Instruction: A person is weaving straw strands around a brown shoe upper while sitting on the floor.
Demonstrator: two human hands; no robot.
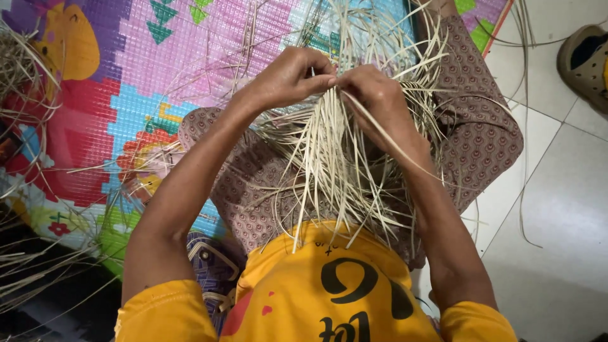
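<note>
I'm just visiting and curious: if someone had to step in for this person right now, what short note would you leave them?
Left hand: pinching pale straw strips at the top of the bundle.
Right hand: gripping the same strips, touching the left hand.
The strips fan down over the lap; more loose strips lie on the colourful mat.
Done: a bunch is gathered where both hands meet.
Left: the strip ends below hang free and unworked.

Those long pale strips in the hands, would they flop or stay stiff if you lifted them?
The pale strips would probably bend and droop, since their loose ends already hang and curve toward the lap. They look thin and likely light. They seem springy, splaying out in all directions from where the left hand and right hand pinch them.
</note>
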